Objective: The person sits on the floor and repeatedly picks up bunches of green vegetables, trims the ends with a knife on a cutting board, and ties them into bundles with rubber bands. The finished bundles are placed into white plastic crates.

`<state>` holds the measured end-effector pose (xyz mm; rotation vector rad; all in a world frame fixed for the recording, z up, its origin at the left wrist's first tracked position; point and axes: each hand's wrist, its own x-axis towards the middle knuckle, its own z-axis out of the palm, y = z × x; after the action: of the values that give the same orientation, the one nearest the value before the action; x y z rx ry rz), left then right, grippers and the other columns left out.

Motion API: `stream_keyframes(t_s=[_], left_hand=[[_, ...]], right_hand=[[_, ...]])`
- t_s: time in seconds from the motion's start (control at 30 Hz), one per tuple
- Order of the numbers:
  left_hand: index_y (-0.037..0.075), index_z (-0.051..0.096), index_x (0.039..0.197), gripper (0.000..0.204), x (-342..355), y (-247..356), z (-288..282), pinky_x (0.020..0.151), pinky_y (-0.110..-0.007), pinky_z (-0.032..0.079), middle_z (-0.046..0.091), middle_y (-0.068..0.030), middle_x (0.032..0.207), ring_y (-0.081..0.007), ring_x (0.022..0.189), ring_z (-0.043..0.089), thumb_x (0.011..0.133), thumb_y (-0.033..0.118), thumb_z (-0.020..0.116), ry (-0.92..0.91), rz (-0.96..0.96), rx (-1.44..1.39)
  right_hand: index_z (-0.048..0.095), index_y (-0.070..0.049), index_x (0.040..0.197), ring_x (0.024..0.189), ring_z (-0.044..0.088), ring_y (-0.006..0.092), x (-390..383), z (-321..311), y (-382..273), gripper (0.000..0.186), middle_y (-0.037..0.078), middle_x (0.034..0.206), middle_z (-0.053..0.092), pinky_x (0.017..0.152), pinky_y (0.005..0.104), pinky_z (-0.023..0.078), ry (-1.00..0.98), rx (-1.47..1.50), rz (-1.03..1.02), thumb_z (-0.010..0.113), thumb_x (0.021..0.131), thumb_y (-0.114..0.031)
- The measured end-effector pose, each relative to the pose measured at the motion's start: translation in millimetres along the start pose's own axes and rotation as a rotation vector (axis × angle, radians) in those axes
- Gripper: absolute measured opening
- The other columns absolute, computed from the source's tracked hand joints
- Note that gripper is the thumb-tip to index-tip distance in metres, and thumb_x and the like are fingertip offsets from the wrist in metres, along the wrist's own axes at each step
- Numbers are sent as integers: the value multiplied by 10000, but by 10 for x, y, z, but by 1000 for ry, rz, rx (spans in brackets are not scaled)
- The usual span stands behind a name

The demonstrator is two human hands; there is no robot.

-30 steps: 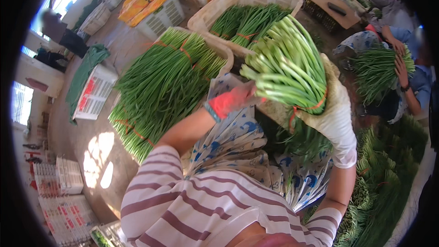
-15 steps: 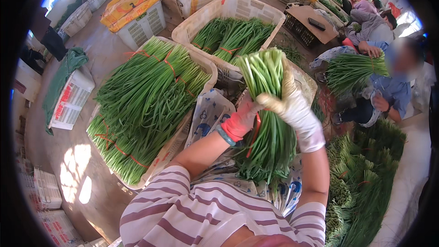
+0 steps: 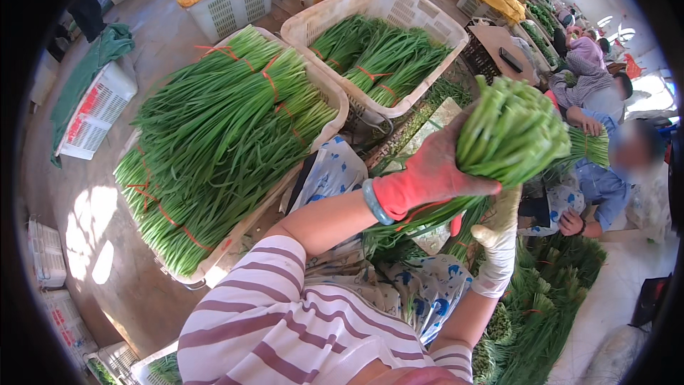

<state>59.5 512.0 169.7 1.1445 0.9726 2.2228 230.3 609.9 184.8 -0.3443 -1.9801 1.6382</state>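
Observation:
My left hand (image 3: pixel 427 178), in a red glove, is closed around a leafy green bundle (image 3: pixel 509 132), its clustered stalk ends raised to the upper right and long leaves hanging below. A red band lies among the leaves. My right hand (image 3: pixel 499 239), in a white glove, is just beneath the bundle's raised end, its thumb apart and fingers stretched upward, the tips partly hidden. A patterned plastic sheet (image 3: pixel 328 178) and a pale board (image 3: pixel 431 242) with loose greens lie under my hands.
A crate heaped with tied greens (image 3: pixel 214 142) is at my left, another crate (image 3: pixel 374 64) beyond. A co-worker in blue (image 3: pixel 598 189) holds greens at my right, above a large pile (image 3: pixel 541 292). Covered crates (image 3: pixel 235 7) stand behind; a draped crate (image 3: pixel 100 110) is at far left.
The bundle was upright between both hands half a second ago; its top has swung up and right in my left hand. My right hand has moved down and right, below it.

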Motion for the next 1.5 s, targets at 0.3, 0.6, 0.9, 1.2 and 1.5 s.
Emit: stream_keyframes(t_s=[0.3,0.6,0.9,1.2,1.5], left_hand=[[83,32,1618,1177,750,-29,136,1172,-393,314,383,-216,1522,-337,1388,418,793,361,824,-54,464,165],[-24,297,1538,858,770,-999,-1595,1132,-405,373,454,-257,1496,-291,1368,496,887,285,763,106,-173,687],[0,378,1505,787,734,-1358,-1770,1100,-386,410,579,-198,1389,-246,1309,552,878,267,774,48,-159,787],[-3,473,1421,522,647,-1098,-2404,1106,-347,429,590,-143,1339,-244,1232,575,963,151,672,906,-27,173],[-10,404,1475,501,590,-695,-2133,1097,-348,409,601,-161,1310,-224,1213,574,1019,109,573,800,199,485]], right_hand=[[477,-33,1360,1098,587,201,966,-50,138,801,87,1266,609,997,340,463,36,-263,-191,901,685,-114],[537,-47,1296,1004,637,150,2183,-394,342,659,50,1179,675,939,320,513,109,-189,-183,852,722,37],[530,-49,1291,1007,641,141,2390,-505,564,654,45,1165,679,932,312,513,79,-266,-170,863,731,12],[475,-154,1440,1149,601,286,3075,-88,364,976,91,1197,635,1051,456,444,-168,-1174,-704,910,568,-92],[542,-278,1389,1271,542,225,3823,778,1572,685,5,1253,629,1160,449,297,-718,-1599,-862,713,770,-39]])
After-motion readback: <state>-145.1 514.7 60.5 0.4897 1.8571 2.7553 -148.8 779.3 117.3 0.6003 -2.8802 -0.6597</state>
